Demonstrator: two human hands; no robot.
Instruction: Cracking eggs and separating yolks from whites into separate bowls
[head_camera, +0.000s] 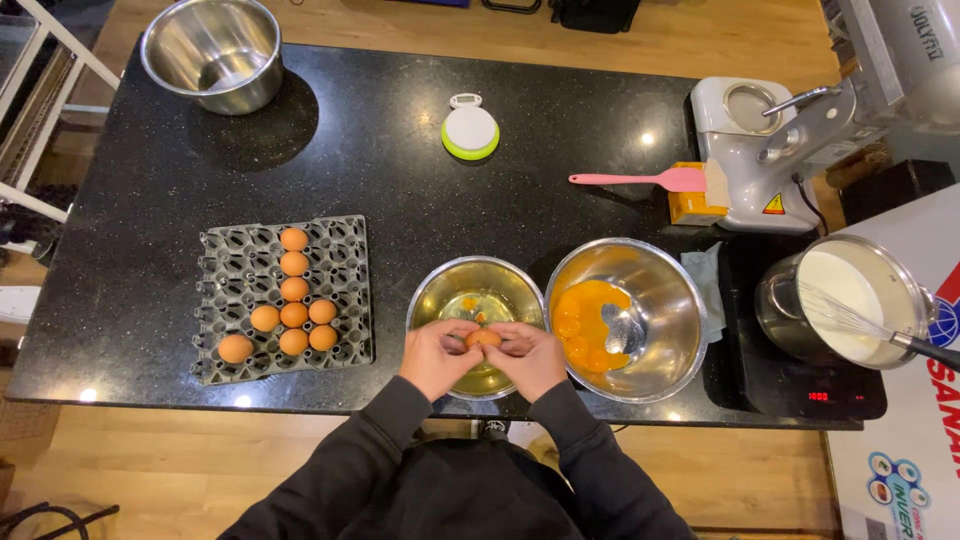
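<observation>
The brown egg (483, 338) is sitting between both hands, right above the steel bowl (478, 300) nearest the person at the front edge of the black counter (400, 180). The left hand (436, 358) is gripping the egg's left side with its fingers closed on the shell, and the right hand (530, 358) is gripping the right side the same way, thumbs meeting on top. Clear egg white with a bit of yolk is lying in that bowl. Just to its right, touching it, a larger steel bowl (660, 290) is holding several yolks (585, 325). To the left, a grey egg tray (345, 290) is carrying eight more brown eggs. Further back, a round white and green timer (470, 128), a pink spatula (640, 180) and an empty steel bowl (213, 50) are resting on the counter. At the right, a pot of white liquid (850, 300) with a whisk (860, 325) is standing on an induction hob.
</observation>
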